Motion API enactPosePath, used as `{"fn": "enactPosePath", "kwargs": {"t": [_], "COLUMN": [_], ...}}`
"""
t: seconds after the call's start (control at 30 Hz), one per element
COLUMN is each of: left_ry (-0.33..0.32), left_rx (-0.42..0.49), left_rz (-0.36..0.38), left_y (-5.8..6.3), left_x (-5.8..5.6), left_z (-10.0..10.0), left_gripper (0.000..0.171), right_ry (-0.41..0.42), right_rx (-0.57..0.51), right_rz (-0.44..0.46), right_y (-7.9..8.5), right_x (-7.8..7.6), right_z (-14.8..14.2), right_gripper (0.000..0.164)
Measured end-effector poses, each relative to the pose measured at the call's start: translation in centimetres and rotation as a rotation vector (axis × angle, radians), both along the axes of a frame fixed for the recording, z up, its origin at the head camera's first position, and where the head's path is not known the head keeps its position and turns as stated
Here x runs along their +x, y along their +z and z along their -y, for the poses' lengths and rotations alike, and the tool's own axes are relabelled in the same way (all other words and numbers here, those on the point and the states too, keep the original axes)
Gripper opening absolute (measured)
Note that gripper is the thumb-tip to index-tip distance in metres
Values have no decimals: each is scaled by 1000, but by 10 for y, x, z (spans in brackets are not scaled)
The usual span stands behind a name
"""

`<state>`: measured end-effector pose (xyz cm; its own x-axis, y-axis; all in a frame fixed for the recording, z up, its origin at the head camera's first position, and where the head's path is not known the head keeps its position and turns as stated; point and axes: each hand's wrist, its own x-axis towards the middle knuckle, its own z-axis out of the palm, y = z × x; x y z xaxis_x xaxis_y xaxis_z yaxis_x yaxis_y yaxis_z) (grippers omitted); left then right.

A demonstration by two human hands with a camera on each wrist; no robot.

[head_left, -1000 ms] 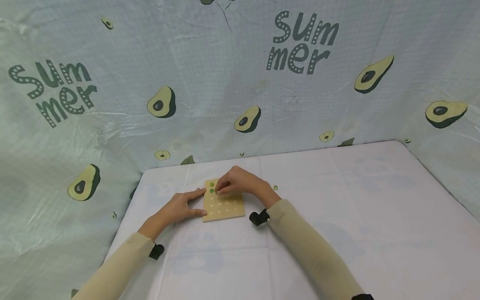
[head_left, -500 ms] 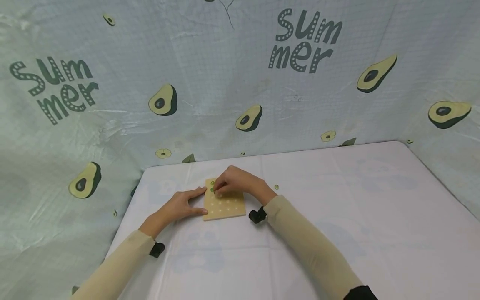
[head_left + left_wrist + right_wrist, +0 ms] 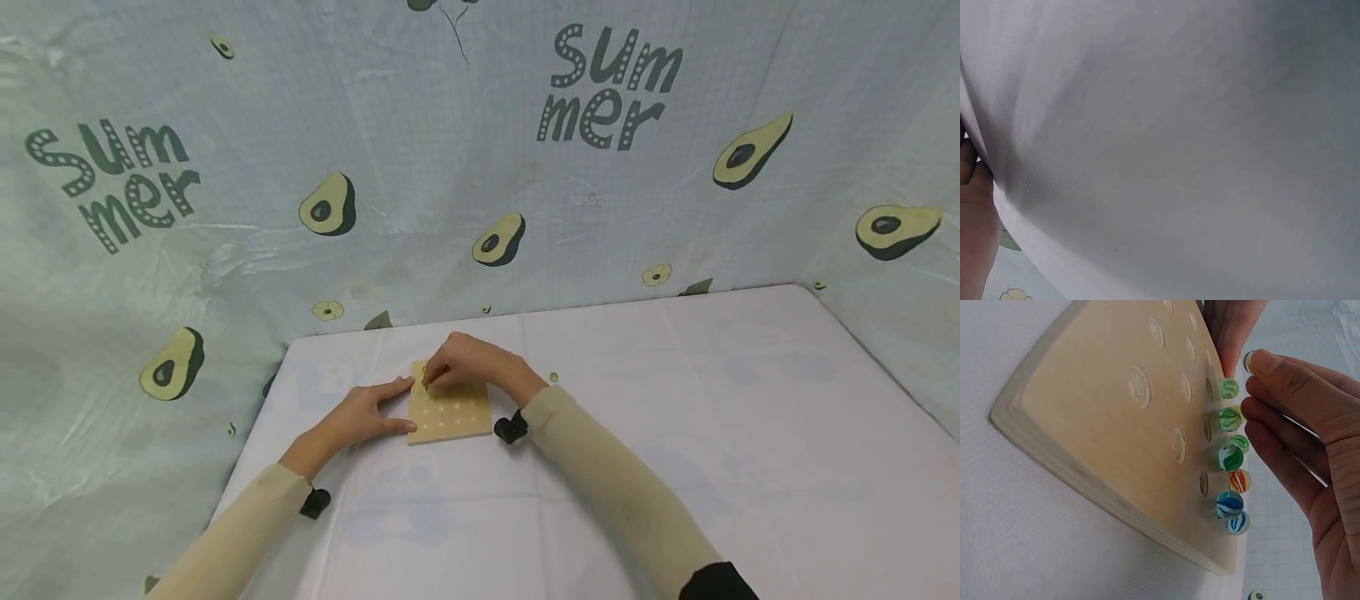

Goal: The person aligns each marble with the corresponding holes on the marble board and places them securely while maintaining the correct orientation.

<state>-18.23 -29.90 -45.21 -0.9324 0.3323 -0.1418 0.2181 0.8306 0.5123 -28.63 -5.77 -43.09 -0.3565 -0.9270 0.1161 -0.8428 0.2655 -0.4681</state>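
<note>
A square wooden board (image 3: 444,422) with rows of round hollows lies on the white-covered table. My left hand (image 3: 362,414) touches its left edge, thumb and forefinger spread apart. Above the board's far part, my right hand (image 3: 472,360) pinches a clear glass marble (image 3: 1249,362) between thumb and fingertips. Several swirled marbles sit in the hollows, seen best in the right wrist view: a green marble (image 3: 1231,457), an orange marble (image 3: 1240,481) and a blue marble (image 3: 1230,505) among them. From the head, my right hand hides most of these. Only part of my left hand (image 3: 975,219) enters the left wrist view.
A loose yellow-green marble (image 3: 553,377) lies on the table (image 3: 675,417), right of the board by my right wrist. Behind the table hangs a sheet (image 3: 420,167) printed with avocados and lettering.
My right hand has shifted slightly left over the board with the pinched marble, covering more of the green marbles. My left hand keeps its place at the board's edge.
</note>
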Motion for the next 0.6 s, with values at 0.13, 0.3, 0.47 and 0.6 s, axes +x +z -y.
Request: {"fn": "enactPosePath", "kwargs": {"t": [0.13, 0.3, 0.47, 0.6], "left_ry": [2, -2, -6, -9], "left_rx": [11, 22, 26, 23], "left_rz": [-4, -7, -6, -6], "left_y": [-1, -1, -1, -2], "left_x": [0, 1, 0, -1], "left_z": [1, 1, 1, 1], "left_gripper": [92, 91, 91, 92], "right_ry": [9, 32, 54, 61], "right_rx": [11, 24, 35, 47], "right_rz": [-4, -16, -17, -13], "right_y": [0, 2, 4, 3], "right_x": [-1, -2, -4, -8], "right_z": [3, 7, 10, 12], "right_gripper": [12, 14, 15, 15]}}
